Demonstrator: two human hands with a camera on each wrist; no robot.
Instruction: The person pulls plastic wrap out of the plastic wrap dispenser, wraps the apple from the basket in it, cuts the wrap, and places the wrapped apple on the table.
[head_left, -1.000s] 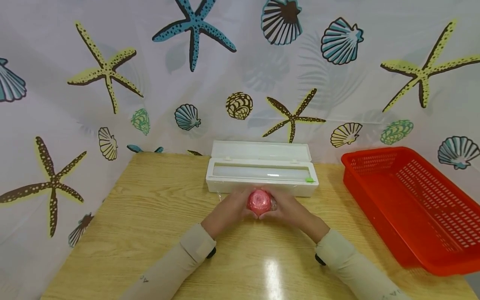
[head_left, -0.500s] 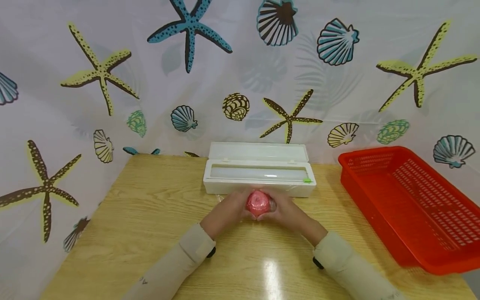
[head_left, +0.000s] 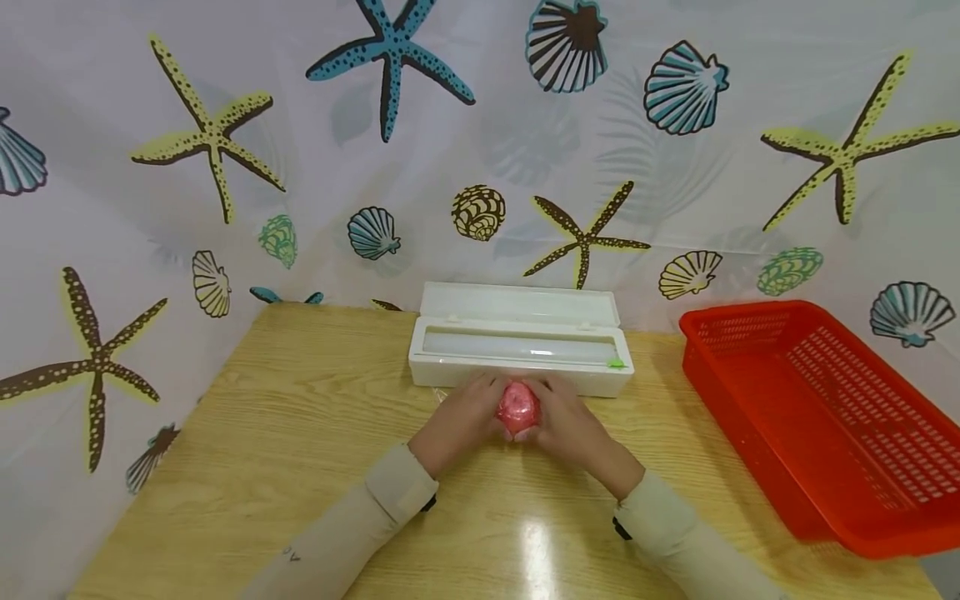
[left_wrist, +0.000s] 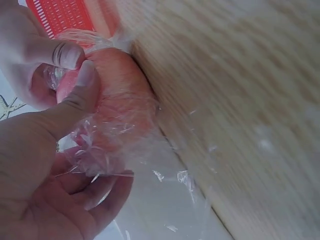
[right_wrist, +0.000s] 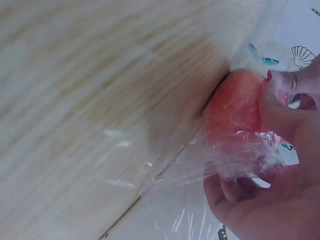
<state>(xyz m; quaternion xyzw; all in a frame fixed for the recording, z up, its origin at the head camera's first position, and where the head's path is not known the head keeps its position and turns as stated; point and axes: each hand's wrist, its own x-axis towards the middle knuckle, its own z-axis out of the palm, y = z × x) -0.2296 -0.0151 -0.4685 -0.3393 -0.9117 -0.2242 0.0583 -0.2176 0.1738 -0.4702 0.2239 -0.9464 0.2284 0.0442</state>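
Both hands hold a round pink-red thing (head_left: 519, 408), smooth and fruit-like, with clear cling film (left_wrist: 122, 117) stretched and bunched over it. My left hand (head_left: 468, 417) cups its left side; in the left wrist view the thumb presses its upper surface, with the other fingers below among the film. From the other side my right hand (head_left: 566, 423) grips it, thumb tip close to the left thumb and fingers curled under the crumpled film (right_wrist: 250, 155). A loose sheet of film trails from the thing in both wrist views. Its far side is hidden behind the hands.
Just behind the hands stands a white cling film dispenser box (head_left: 521, 368), lid raised, with a roll inside and a green slider (head_left: 617, 363) at its right. A red plastic basket (head_left: 757, 467) sits on the wooden table (head_left: 315, 400) at right. A shell-patterned cloth (head_left: 420, 183) hangs behind.
The round thing has turned slightly between the hands. The right hand has closed in around its right side, covering the bunched film seen there before. The box and basket stay put.
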